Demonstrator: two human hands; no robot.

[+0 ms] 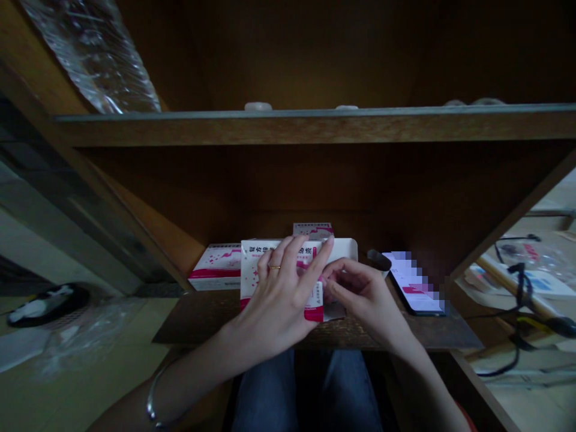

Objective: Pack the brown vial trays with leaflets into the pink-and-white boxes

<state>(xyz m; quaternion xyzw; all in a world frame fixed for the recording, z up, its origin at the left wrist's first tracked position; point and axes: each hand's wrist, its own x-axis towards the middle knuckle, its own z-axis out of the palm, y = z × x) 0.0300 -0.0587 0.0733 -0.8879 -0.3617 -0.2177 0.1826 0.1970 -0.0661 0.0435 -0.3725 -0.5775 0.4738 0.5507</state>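
Observation:
My left hand (281,294) grips a white and pink printed medicine carton (256,270) upright, its fingers spread over the front. A white rounded card piece (345,248) sticks out behind the carton's right side. My right hand (360,294) pinches at the carton's right end, fingertips on the white piece, though the exact grip is partly hidden. A similar carton (215,267) lies on its side just left of my left hand, and another (312,230) stands behind.
A dark wooden desk (202,318) holds everything, below a wooden shelf (315,126). A smartphone (411,285) lies to the right with a lit, blurred screen. Black cables (522,294) and papers lie at the far right, and a crumpled plastic sheet (85,342) is on the floor at left.

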